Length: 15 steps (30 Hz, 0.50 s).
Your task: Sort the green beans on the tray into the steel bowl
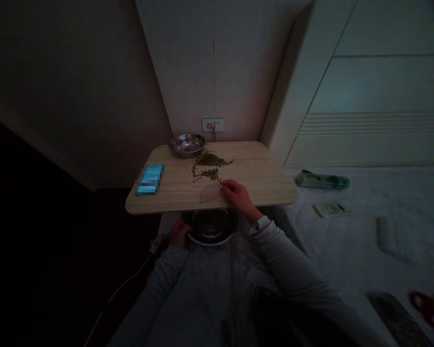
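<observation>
My right hand (235, 195) is over the front of the small wooden table (264, 178), its fingers pinching the edge of a thin, see-through round plastic piece (210, 193) that looks like a lid. Just beyond it, small dark green beans (210, 159) lie scattered in two loose patches. Below the table's front edge, my left hand (181, 233) grips the left rim of a bowl (211, 241) with a pale edge. The bowl's inside is dark, and its contents are hard to make out. A shiny metal bowl (188, 146) stands at the table's back left, behind the beans.
A phone with a lit, blurred screen (150, 179) lies at the table's left. To the right, a green bottle (321, 180), another phone (332, 209) and red-handled scissors (428, 308) rest on a white sheet. A wall socket (212, 125) holds a plug. A white cable (119, 291) runs at lower left.
</observation>
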Each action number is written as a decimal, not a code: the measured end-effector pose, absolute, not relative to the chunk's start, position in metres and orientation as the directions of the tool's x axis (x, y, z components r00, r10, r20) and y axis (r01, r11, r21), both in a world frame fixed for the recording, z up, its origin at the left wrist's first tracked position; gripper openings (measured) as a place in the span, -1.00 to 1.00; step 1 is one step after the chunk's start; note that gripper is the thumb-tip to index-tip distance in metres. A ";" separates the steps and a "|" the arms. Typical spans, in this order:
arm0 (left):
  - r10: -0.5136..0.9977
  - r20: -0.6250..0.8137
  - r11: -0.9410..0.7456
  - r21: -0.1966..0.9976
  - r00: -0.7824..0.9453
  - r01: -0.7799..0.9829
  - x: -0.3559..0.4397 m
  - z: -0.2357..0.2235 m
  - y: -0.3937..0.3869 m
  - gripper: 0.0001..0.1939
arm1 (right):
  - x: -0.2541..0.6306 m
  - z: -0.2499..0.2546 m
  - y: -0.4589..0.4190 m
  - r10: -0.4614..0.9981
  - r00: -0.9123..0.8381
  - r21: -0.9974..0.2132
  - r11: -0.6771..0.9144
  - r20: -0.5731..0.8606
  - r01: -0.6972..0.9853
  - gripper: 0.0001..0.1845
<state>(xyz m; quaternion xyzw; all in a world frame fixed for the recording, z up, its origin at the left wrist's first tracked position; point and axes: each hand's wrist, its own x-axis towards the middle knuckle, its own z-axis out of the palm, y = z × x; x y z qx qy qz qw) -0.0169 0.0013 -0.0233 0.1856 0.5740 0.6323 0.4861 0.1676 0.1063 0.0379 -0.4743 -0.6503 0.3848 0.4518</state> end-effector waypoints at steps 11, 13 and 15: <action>0.811 -0.373 0.187 0.896 -0.451 -0.404 -0.016 -0.020 0.002 -0.85 | 0.168 0.039 0.105 0.955 -0.210 -0.942 0.255 0.211 0.216 -0.77; 0.815 -0.383 0.201 0.890 -0.435 -0.408 -0.016 -0.017 0.001 -0.84 | 0.168 0.038 0.105 0.954 -0.212 -0.944 0.256 0.212 0.209 -0.76; 0.820 -0.387 0.211 0.889 -0.421 -0.406 -0.017 -0.016 0.000 -0.83 | 0.168 0.037 0.105 0.955 -0.206 -0.945 0.254 0.211 0.208 -0.77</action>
